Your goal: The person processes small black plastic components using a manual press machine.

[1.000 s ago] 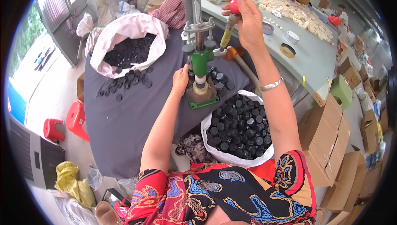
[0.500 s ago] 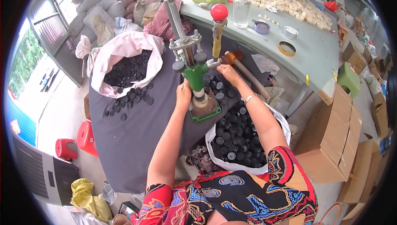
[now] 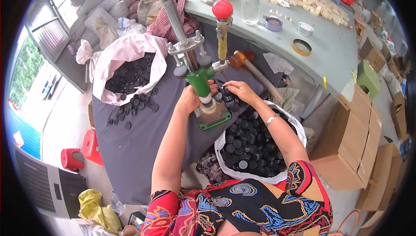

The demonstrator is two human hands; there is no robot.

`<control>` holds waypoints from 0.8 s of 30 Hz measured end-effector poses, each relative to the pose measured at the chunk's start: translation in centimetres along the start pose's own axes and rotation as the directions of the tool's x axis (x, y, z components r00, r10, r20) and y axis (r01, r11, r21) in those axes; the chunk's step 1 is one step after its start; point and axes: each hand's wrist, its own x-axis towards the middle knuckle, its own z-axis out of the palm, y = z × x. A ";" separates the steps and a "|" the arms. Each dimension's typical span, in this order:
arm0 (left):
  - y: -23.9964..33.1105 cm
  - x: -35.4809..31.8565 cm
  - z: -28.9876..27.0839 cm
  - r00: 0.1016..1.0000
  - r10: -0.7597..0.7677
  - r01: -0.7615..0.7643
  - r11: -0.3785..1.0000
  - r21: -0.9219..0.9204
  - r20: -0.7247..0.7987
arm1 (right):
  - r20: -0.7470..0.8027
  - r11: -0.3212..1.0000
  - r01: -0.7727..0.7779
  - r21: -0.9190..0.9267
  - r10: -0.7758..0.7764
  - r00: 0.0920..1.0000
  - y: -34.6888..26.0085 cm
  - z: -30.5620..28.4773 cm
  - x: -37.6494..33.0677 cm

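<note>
Green press (image 3: pixel 200 80) stands mid-table on the dark cloth (image 3: pixel 143 136). Your left hand (image 3: pixel 189 100) is curled round its column at the base plate (image 3: pixel 213 115); keep fingers off the die. Your right hand (image 3: pixel 239 91), fingers bent, rests on black caps (image 3: pixel 225 95) beside the press; can't tell if it grips one. Seat each cap flat. White bag (image 3: pixel 260 143) at the near right edge, pink-white bag (image 3: pixel 130 67) at the far left, brown cartons (image 3: pixel 355 145) on the floor to the right.

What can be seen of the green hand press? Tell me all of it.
The green hand press stands upright on a green base plate on dark cloth. It looks like painted metal, with a grey crosshead, a coil spring and a raised lever ending in a red ball knob. The left hand grips its column; the right hand rests on black caps beside it.
</note>
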 end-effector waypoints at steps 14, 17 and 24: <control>-3.8 -11.2 -5.7 0.666 0.574 -0.351 0.804 0.480 -0.476 | -0.069 0.978 0.129 -0.166 -0.142 0.987 -5.5 0.4 -6.3; -6.5 -11.6 -7.3 0.601 0.665 -0.261 0.687 0.678 -0.443 | -0.066 0.893 0.293 -0.342 -0.334 0.940 -5.1 1.1 0.7; -7.2 -11.7 -6.6 0.552 0.761 -0.170 0.503 0.847 -0.341 | 0.190 0.898 0.070 -0.434 0.016 0.982 -1.5 4.3 7.7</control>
